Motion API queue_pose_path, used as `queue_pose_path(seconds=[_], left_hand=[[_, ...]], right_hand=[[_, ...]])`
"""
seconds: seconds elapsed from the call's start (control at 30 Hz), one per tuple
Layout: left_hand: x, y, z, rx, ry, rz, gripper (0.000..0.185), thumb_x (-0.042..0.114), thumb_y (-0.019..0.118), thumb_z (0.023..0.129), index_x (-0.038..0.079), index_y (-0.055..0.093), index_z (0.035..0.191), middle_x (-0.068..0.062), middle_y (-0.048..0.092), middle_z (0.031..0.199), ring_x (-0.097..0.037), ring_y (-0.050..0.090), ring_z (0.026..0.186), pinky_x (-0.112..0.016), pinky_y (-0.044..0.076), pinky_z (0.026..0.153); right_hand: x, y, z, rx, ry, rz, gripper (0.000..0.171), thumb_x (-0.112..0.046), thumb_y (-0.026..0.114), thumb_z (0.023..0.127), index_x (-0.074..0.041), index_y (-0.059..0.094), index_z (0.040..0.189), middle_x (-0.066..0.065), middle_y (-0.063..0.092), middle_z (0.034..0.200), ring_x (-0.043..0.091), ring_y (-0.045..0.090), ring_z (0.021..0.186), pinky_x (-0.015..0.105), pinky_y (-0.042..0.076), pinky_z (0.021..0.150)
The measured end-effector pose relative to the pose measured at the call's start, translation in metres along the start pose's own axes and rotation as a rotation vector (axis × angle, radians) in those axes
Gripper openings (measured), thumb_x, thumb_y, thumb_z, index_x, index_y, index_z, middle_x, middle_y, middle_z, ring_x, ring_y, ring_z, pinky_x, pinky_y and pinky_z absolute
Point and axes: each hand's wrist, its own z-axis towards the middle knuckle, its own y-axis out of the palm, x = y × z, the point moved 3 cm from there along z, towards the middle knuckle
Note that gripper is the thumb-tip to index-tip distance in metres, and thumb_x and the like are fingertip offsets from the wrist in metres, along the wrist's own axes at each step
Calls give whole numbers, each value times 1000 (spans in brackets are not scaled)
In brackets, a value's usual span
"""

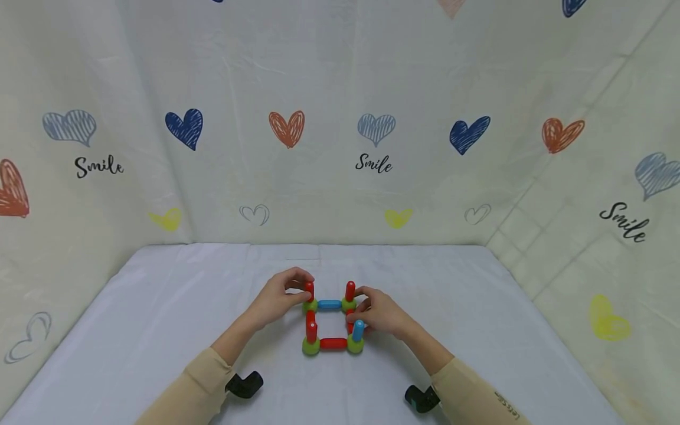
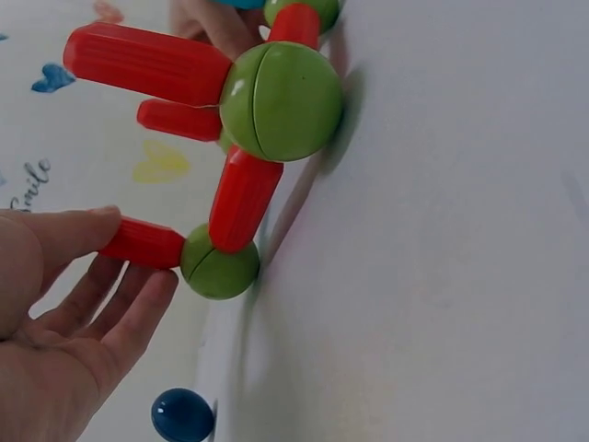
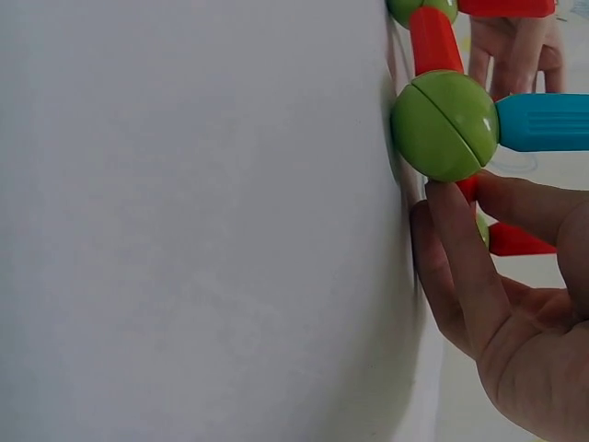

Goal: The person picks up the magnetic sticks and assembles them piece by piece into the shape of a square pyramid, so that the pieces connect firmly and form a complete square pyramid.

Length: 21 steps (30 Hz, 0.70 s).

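Note:
A square frame of red and blue rods joined by green balls lies on the table, with an upright rod on each corner ball. My left hand [image 1: 276, 296] pinches the upright red rod [image 2: 143, 243] on the far left green ball [image 2: 221, 262] between thumb and fingers. On the other side, my right hand [image 1: 383, 311] grips the right side's red rod [image 1: 349, 321], its fingertips close by the near right green ball [image 3: 445, 126]. From that ball rises an upright blue rod [image 1: 358, 330]. The near side is a red rod [image 1: 333, 343]; the far side is a blue rod [image 1: 330, 304].
A white cloth [image 1: 133, 354] covers the table under the frame. Behind it hangs a pale curtain [image 1: 319, 195] printed with hearts. A dark blue ball [image 2: 182, 414] shows beyond the left hand in the left wrist view. Black devices [image 1: 245, 385] sit by both sleeves.

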Motion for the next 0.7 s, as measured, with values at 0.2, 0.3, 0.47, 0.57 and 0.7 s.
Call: queue_pose_path(seconds=[0.2, 0.3, 0.47, 0.57, 0.7], left_hand=[[2, 0, 0, -14, 20, -3, 34, 7, 74, 95, 6, 63, 127, -2, 66, 117, -26, 65, 113, -40, 56, 93], [1, -1, -1, 8, 14, -3, 36, 8, 75, 94, 7, 62, 128, -2, 66, 119, -25, 64, 113, -41, 55, 94], [4, -3, -10, 77, -8, 27, 33, 12, 76, 94, 12, 63, 124, 2, 65, 115, -19, 63, 107, -41, 55, 94], [8, -4, -17, 81, -18, 24, 27, 15, 75, 95, 16, 64, 120, 4, 66, 111, -17, 63, 106, -40, 55, 92], [12, -5, -25, 42, -13, -17, 23, 16, 72, 98, 14, 65, 119, -1, 66, 112, -23, 64, 106, -39, 56, 91]], right_hand=[[2, -1, -1, -7, -9, -1, 56, -14, 81, 89, -4, 55, 137, 6, 65, 95, 20, 64, 83, 35, 61, 71], [3, -4, -3, -8, -30, -4, 56, -15, 81, 90, -4, 55, 137, 6, 66, 96, 20, 64, 83, 35, 60, 72], [2, -9, -12, -10, -103, 29, 49, -12, 77, 93, -2, 55, 134, 7, 66, 101, 20, 65, 86, 37, 61, 73], [1, -13, -19, 29, -141, 37, 42, -12, 74, 94, -2, 56, 131, 7, 65, 104, 21, 64, 90, 37, 61, 73], [1, -18, -28, 51, -181, 65, 33, -10, 72, 96, -1, 58, 124, 8, 64, 104, 23, 63, 95, 35, 60, 76]])
